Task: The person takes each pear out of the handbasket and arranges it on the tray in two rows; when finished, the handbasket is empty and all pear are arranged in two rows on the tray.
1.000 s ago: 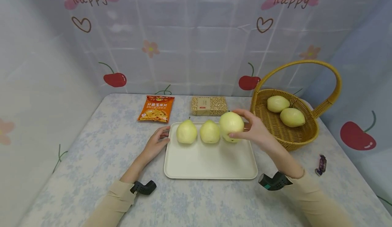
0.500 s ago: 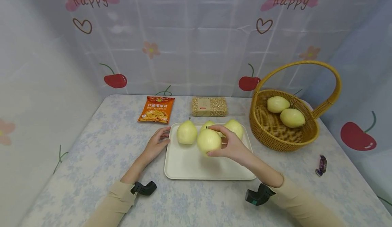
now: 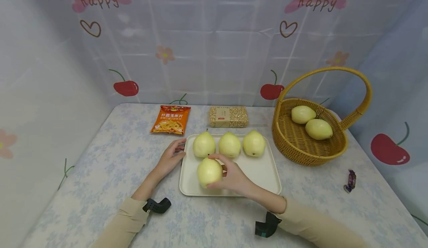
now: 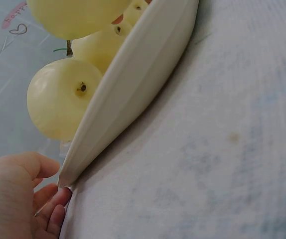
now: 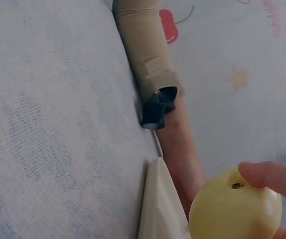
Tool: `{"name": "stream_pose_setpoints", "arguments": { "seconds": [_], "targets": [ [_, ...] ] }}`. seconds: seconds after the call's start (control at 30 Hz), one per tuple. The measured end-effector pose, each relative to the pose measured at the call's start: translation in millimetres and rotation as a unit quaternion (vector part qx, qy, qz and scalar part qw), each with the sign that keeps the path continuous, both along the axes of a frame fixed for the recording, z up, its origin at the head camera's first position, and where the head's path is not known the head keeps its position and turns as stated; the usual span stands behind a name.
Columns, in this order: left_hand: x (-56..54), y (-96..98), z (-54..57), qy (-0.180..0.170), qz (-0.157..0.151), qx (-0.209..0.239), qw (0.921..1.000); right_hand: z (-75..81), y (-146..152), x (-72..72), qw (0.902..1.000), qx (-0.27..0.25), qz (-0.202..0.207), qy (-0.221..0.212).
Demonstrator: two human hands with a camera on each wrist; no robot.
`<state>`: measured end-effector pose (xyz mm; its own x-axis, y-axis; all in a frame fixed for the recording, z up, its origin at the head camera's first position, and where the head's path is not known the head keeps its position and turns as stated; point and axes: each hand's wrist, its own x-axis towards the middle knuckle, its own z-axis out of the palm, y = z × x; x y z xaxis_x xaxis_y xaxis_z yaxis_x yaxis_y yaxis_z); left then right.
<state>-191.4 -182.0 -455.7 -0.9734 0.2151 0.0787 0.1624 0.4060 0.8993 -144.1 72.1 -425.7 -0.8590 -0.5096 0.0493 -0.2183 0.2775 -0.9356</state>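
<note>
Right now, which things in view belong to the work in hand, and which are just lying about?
In the work: pear in the right fingers; tray, touched by the left fingers; three pears on it; likely the basket and its two pears.

Apparently lying about: orange snack bag; grain pack; purple-wrapped sweet.

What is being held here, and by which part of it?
The right hand holds a pear by its two ends, fingers near the stem. The left hand touches the tray; whether it grips, I cannot tell.
</note>
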Motion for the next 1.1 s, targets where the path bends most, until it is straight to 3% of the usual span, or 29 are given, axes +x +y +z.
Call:
{"name": "stream_pose_setpoints", "arguments": {
  "seconds": [0.37, 0.6, 0.83, 1.1],
  "targets": [
    [0.8, -1.7, -0.8, 0.012, -0.002, -0.004, 0.9999, -14.4, -14.8, 5.2, 0.9988, 0.011, 0.006, 0.047],
    [0.4, -0.8, 0.3, 0.012, -0.001, -0.009, 0.9999, -25.0, -16.0, 4.9, 0.9937, 0.017, 0.017, 0.109],
    [0.4, -0.9, -0.1, 0.027, -0.008, -0.009, 0.9996, -19.8, -16.3, 7.1, 0.9976, 0.018, 0.025, 0.062],
    [1.1, -0.6, -0.1, 0.028, -0.012, -0.008, 0.9995, -16.6, -14.3, 8.6, 0.9975, 0.013, 0.046, 0.053]
  ]
}}
